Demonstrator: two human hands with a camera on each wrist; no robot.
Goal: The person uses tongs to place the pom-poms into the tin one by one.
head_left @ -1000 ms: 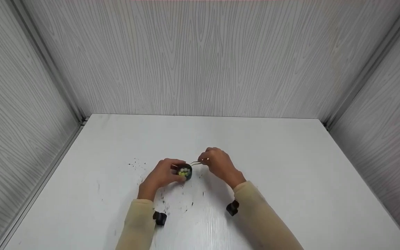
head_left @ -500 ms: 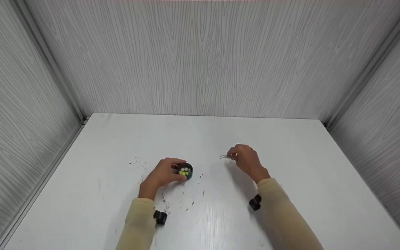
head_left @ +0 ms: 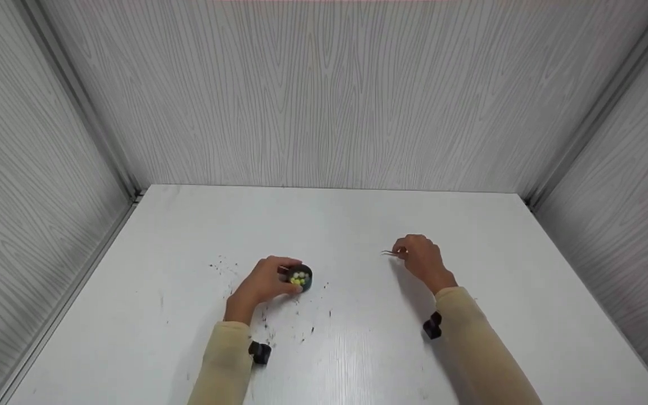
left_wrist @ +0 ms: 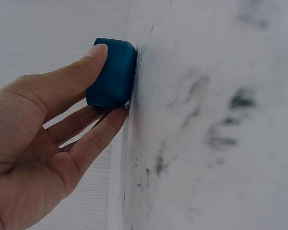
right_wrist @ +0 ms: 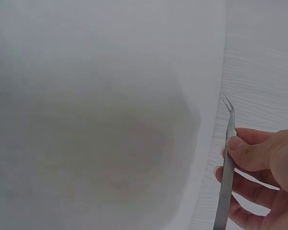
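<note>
A small round cup (head_left: 307, 285), dark teal outside, stands on the white table and has several yellow and whitish beads inside. My left hand (head_left: 265, 281) grips it between thumb and fingers; the left wrist view shows the thumb against the teal wall of the cup (left_wrist: 116, 72). Off to the right and raised over the table, my right hand (head_left: 422, 259) pinches a pair of metal tweezers (head_left: 387, 252). Their bent tips point left in the head view. In the right wrist view the tips of the tweezers (right_wrist: 228, 104) stand slightly apart with nothing between them.
Dark specks and smudges (head_left: 265, 320) mark the white table (head_left: 346, 214) around the cup and nearer the front. Grey wood-grain panels (head_left: 324, 95) enclose the table at the back and both sides.
The right hand has carried the tweezers away from the cup toward the right, farther during the first half second than the second. The left hand and the cup have stayed in place.
</note>
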